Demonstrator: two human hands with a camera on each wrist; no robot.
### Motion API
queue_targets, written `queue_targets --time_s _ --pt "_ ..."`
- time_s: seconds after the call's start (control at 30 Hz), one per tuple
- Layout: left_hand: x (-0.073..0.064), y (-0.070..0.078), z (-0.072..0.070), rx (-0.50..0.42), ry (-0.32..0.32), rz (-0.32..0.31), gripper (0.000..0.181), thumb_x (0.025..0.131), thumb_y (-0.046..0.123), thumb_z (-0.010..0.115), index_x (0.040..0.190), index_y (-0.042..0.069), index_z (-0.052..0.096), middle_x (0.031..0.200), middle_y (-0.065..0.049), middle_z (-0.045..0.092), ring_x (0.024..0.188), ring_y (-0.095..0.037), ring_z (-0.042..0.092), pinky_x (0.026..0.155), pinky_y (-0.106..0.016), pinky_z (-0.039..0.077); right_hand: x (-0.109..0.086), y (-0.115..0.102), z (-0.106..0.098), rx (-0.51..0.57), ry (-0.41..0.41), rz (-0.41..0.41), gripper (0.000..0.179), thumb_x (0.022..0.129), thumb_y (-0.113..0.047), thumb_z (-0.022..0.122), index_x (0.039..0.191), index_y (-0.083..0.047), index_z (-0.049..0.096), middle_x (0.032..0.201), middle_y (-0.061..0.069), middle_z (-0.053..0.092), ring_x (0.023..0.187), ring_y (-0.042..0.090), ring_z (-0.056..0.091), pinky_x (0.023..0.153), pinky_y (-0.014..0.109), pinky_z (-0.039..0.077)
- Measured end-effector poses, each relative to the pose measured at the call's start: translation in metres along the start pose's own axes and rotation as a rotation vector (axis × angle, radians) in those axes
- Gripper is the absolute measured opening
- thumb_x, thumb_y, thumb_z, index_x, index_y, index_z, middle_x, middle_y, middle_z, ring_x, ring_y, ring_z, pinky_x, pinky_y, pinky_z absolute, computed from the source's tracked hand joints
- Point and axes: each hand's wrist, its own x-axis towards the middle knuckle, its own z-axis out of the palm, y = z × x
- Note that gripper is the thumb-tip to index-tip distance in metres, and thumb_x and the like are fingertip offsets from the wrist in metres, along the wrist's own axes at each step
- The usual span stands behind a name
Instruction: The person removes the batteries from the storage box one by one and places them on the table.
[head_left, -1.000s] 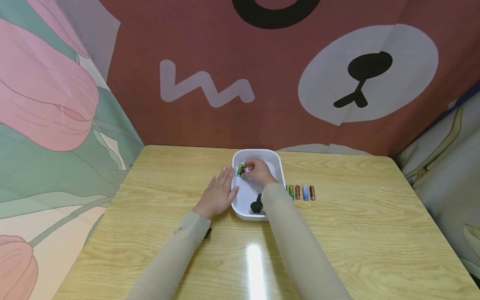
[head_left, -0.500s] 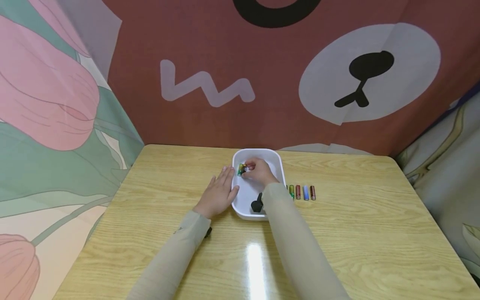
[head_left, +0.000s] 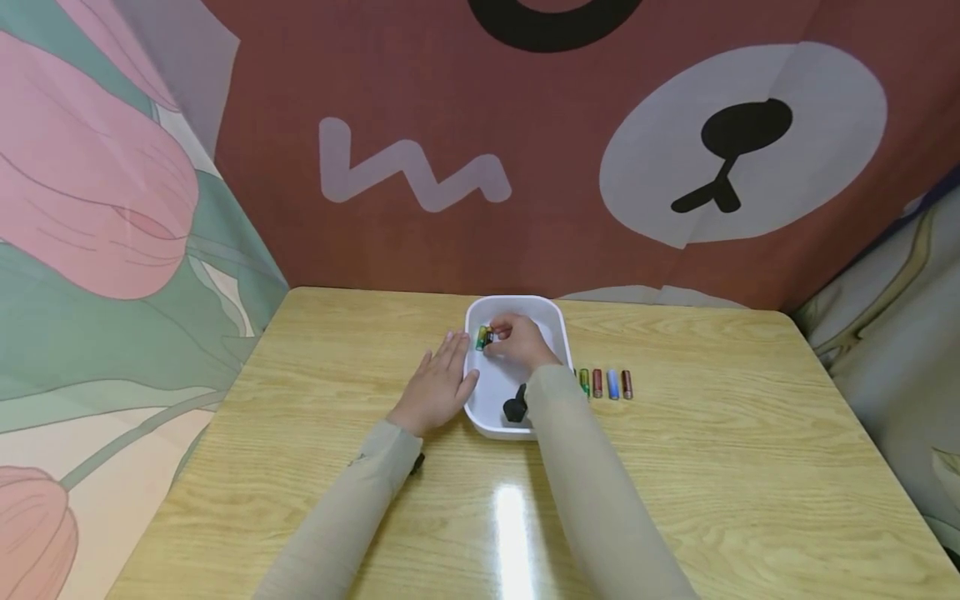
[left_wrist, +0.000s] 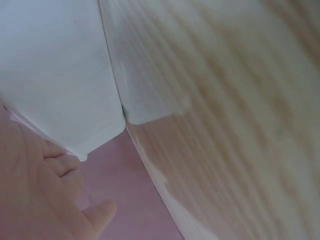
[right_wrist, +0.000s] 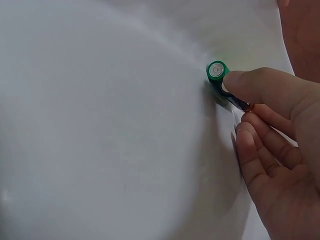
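Observation:
A white plastic box [head_left: 491, 392] stands on the table. Along its left side, my left hand [head_left: 433, 392] rests with fingers extended, touching the rim; the left wrist view shows these fingers [left_wrist: 62, 170] at the box's wall. Reaching inside, my right hand [head_left: 523, 344] pinches a dark battery [right_wrist: 236, 99] between thumb and fingers. Right beside that one is a green battery [right_wrist: 216, 71] near the left wall, seen end-on in the right wrist view. The head view shows the green battery's [head_left: 482, 337] side. My right hand hides part of the dark battery.
Right of the box, several batteries lie in a row: a green one [head_left: 584, 382], a red one [head_left: 597, 383], a blue one [head_left: 613, 384] and a dark red one [head_left: 627, 384]. My right sleeve [head_left: 570, 433] crosses the box's near right rim. A patterned cloth [head_left: 420, 250] hangs behind the table.

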Motion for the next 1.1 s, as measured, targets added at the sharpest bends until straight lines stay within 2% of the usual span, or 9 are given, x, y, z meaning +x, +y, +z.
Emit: queue_targets --time_s 0.27,0.5,0.7,0.9,1.1 --pt "-0.001 0.001 0.000 -0.002 0.010 -0.002 0.068 0.110 0.043 0.030 0.163 0.005 0.008 0.170 -0.009 0.006 0.156 -0.023 0.001 0.124 -0.054 0.014 -0.002 -0.002 -0.004 0.016 -0.022 0.013 0.047 0.079 -0.009 0.085 0.123 -0.001 0.068 0.110 0.012 0.070 0.104 0.026 0.063 0.098 0.038 0.052" --pt "0.000 0.000 0.000 -0.016 0.042 0.018 0.067 0.110 0.040 0.033 0.163 0.003 0.012 0.170 -0.011 0.011 0.156 -0.024 0.004 0.123 -0.055 0.015 -0.005 -0.007 -0.008 0.005 -0.038 -0.012 0.047 0.082 -0.012 0.084 0.125 -0.001 0.068 0.114 0.012 0.070 0.108 0.027 0.063 0.099 0.039 0.052" --pt "0.001 -0.001 0.002 -0.015 0.037 0.020 0.067 0.110 0.039 0.032 0.163 0.004 0.012 0.170 -0.011 0.011 0.156 -0.025 0.004 0.123 -0.055 0.015 -0.011 -0.014 -0.012 -0.001 -0.027 -0.039 0.045 0.082 -0.011 0.084 0.123 -0.001 0.068 0.116 0.015 0.070 0.111 0.030 0.064 0.100 0.041 0.051" --pt "0.002 -0.002 0.002 -0.006 0.023 0.014 0.067 0.110 0.039 0.033 0.163 0.005 0.009 0.170 -0.010 0.009 0.156 -0.023 0.002 0.123 -0.055 0.014 -0.012 -0.017 -0.014 -0.005 -0.008 -0.083 0.045 0.081 -0.010 0.083 0.122 0.001 0.069 0.113 0.015 0.070 0.108 0.030 0.065 0.098 0.040 0.052" --pt "0.001 0.000 -0.001 -0.004 0.032 0.022 0.066 0.110 0.039 0.034 0.163 0.004 0.011 0.170 -0.011 0.011 0.156 -0.024 0.005 0.123 -0.056 0.016 -0.012 -0.019 -0.017 -0.009 -0.008 -0.080 0.045 0.081 -0.011 0.083 0.122 0.002 0.069 0.112 0.015 0.071 0.104 0.027 0.064 0.095 0.037 0.053"
